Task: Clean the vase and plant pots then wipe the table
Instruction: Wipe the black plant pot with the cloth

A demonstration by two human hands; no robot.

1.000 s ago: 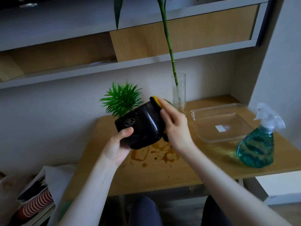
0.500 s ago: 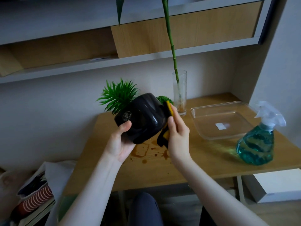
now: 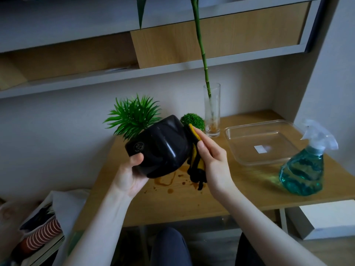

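Closest to the person, both forearms reach out over the near edge of the wooden table (image 3: 221, 196), knees just visible beneath. The left hand (image 3: 128, 175) cups the black plant pot (image 3: 159, 146) from below, thumb curled up onto its glossy side near a small round emblem, lifting it clear above the tabletop. The pot is tipped on its side: its long axis runs from lower right to upper left, with the spiky green plant (image 3: 132, 117) pointing up and away to the left and the base facing the right hand (image 3: 213, 164). That hand pinches a yellow and black cloth (image 3: 196, 160) between thumb and fingers and presses it against the pot's base, the loose end dangling. Under the pot, brown stains (image 3: 171, 181) and a ring mark the wood. At the right edge stands a spray bottle (image 3: 303, 166) of blue-green liquid, with a clear shallow tray (image 3: 238, 150) just beyond it. Toward the back edge a small round green plant (image 3: 194, 120) peeks out behind the pot, and beside it an upright glass vase (image 3: 212, 112) holds a tall bamboo stem (image 3: 201, 48) rising past the wall shelves (image 3: 172, 72)
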